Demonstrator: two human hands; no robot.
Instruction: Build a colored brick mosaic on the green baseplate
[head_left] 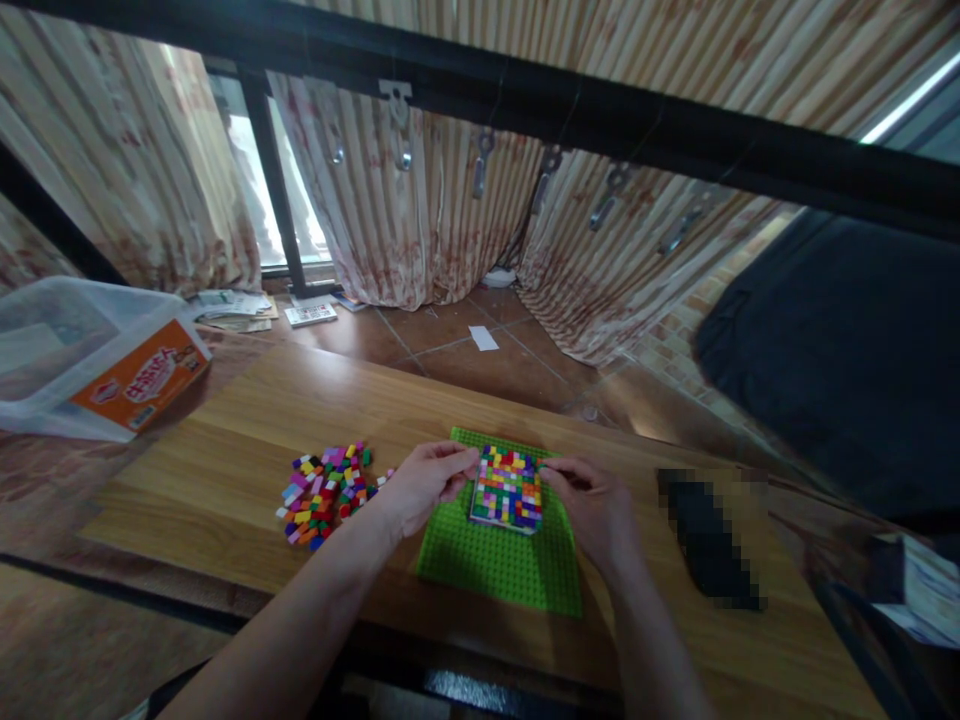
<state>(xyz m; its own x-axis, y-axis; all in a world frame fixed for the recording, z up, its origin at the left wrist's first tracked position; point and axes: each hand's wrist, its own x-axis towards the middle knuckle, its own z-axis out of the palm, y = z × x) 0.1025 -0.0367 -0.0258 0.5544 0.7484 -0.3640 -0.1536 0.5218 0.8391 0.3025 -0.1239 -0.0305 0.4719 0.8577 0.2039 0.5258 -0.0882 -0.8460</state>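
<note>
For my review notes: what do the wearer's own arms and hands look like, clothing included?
The left hand and right hand wear no gloves. Both forearms are bare as far as they show, with no watch, bracelet or cable visible at the wrists. The fingers are too small in the picture to rule out a thin ring.

Cropped by the lower edge, a person's left forearm overlaps one side of a toy-brick pile. Whether the right hand pinches a brick is too small to tell. Pixelation masks a dark object; the left edge cuts off a clear plastic bin.
</note>
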